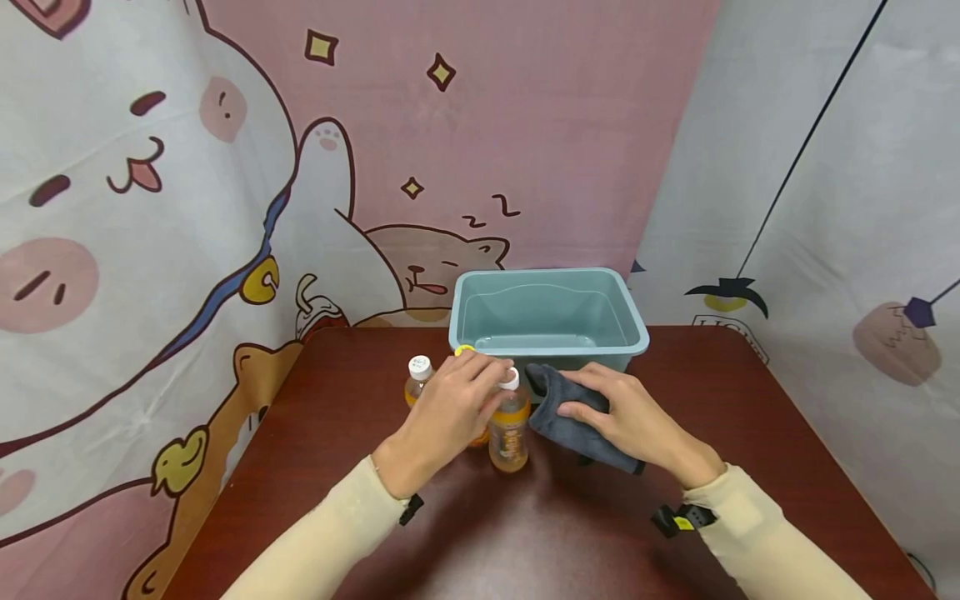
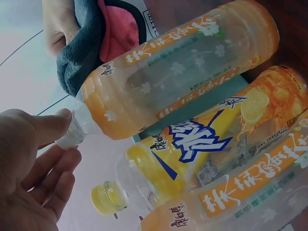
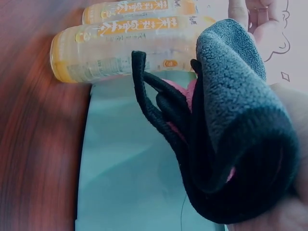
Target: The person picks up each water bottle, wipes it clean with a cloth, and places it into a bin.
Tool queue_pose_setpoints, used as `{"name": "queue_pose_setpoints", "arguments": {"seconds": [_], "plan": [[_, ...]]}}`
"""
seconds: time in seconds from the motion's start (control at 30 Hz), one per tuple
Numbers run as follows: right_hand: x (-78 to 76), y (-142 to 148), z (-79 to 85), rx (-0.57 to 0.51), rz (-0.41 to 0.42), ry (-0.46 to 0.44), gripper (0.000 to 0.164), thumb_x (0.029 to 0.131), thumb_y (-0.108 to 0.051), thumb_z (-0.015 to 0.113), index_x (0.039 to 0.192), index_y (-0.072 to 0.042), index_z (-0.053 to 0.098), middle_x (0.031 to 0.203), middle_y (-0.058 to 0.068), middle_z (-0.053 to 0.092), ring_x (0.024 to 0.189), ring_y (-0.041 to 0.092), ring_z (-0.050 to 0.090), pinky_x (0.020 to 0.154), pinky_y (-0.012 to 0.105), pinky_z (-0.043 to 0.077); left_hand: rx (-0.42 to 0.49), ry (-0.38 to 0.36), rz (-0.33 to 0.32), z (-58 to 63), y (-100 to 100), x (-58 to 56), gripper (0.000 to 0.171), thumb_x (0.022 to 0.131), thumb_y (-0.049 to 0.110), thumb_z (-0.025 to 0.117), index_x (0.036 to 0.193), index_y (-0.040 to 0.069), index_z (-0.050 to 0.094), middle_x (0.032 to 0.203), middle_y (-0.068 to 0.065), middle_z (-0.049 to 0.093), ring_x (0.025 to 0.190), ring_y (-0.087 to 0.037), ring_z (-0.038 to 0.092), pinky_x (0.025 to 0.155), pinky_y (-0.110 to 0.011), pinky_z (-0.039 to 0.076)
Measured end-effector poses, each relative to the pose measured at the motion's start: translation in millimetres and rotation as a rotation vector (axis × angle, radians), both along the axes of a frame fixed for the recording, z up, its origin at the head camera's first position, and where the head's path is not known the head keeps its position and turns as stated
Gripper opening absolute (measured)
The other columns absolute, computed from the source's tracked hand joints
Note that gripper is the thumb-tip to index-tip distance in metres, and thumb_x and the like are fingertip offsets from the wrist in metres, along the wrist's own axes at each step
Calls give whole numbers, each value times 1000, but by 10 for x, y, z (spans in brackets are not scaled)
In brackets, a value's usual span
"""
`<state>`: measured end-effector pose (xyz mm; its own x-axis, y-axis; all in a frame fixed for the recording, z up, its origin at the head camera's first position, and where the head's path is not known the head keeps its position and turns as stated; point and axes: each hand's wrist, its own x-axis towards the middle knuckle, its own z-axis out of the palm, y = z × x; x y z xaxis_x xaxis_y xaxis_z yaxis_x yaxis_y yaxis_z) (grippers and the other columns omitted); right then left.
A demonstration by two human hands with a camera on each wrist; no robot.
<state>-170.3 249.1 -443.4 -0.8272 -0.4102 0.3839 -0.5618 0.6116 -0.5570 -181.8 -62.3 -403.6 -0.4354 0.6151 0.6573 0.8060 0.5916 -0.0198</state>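
Observation:
A clear drink bottle with an orange label (image 1: 510,433) stands on the table, and my left hand (image 1: 442,408) pinches it by its white cap and neck from above. In the left wrist view, thumb and fingers close round that cap (image 2: 69,140). My right hand (image 1: 637,421) grips a folded dark grey cloth (image 1: 577,433), close to the bottle's right side. Pink lining (image 2: 120,33) shows inside the cloth. Beside the held bottle are a yellow-capped bottle (image 2: 192,149) and another orange-labelled bottle (image 2: 255,192), both partly hidden by my left hand in the head view.
A light blue plastic bin (image 1: 551,275) stands open at the table's back edge, just behind the bottles. The dark red-brown table (image 1: 360,500) reaches to a printed cloth backdrop (image 1: 525,125) at the back and sides.

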Motion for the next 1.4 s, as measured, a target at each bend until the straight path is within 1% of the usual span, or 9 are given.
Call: {"name": "queue_pose_setpoints", "arguments": {"seconds": [0.1, 0.17, 0.3, 0.47, 0.57, 0.87, 0.97, 1.2, 1.4], "plan": [[-7, 6, 9, 1, 1, 3, 46, 105, -24, 90, 149, -17, 79, 114, -4, 76, 86, 5, 63, 70, 24, 55, -4, -24, -21, 7, -24, -12, 36, 104, 19, 92, 135, 9, 77, 131, -3, 84, 118, -22, 79, 106, -37, 68], [-7, 8, 20, 0, 4, 6, 46, 105, -23, 90, 149, -17, 79, 115, -4, 77, 86, 5, 63, 70, 24, 56, -2, -45, -35, 13, -42, -14, 36, 104, 17, 90, 137, 8, 77, 133, -4, 84, 120, -22, 80, 109, -36, 67], [-3, 10, 35, -2, 9, 7, 47, 105, -21, 91, 149, -15, 79, 116, -3, 77, 86, 5, 64, 70, 24, 56, 7, -95, -73, 24, -81, -17, 39, 102, 10, 90, 138, 8, 77, 137, -5, 84, 122, -21, 80, 110, -35, 67], [-7, -9, 32, 5, 8, -7, 47, 105, -23, 90, 150, -16, 78, 117, -4, 77, 89, 6, 64, 72, 24, 56, 8, -163, -132, 32, -122, -27, 38, 100, 2, 90, 134, 8, 74, 139, -5, 79, 126, -21, 81, 111, -32, 68], [-16, -35, 29, 8, 8, -18, 47, 106, -25, 90, 150, -18, 78, 117, -5, 76, 91, 6, 64, 74, 24, 56, 3, -185, -150, 41, -139, -29, 38, 99, -1, 89, 132, 8, 72, 139, -5, 77, 125, -20, 80, 110, -31, 68], [-48, -146, 92, -3, 26, -26, 47, 107, -28, 88, 152, -20, 77, 118, -6, 75, 87, 7, 63, 70, 25, 56, 10, -128, -144, 72, -144, -52, 35, 99, 13, 94, 129, 8, 76, 135, -4, 81, 122, -20, 78, 109, -32, 67], [-58, -181, 121, 2, 27, -35, 48, 107, -30, 88, 153, -21, 77, 119, -5, 75, 86, 8, 62, 70, 25, 56, 9, -116, -135, 73, -137, -50, 33, 101, 13, 92, 130, 9, 77, 135, -4, 82, 122, -20, 78, 109, -32, 67], [-98, -263, 166, 30, 31, -25, 49, 108, -35, 87, 154, -24, 77, 126, -5, 78, 93, 10, 64, 75, 26, 54, 5, -136, -115, 71, -127, -26, 38, 100, 10, 92, 135, 8, 78, 135, -4, 82, 126, -20, 80, 114, -32, 66], [-125, -305, 171, 52, 41, -45, 50, 108, -37, 86, 156, -23, 75, 129, -4, 77, 97, 10, 65, 78, 27, 55, 2, -109, -110, 84, -125, -20, 36, 101, 10, 92, 136, 10, 82, 135, -2, 84, 125, -19, 80, 115, -34, 66]]}}
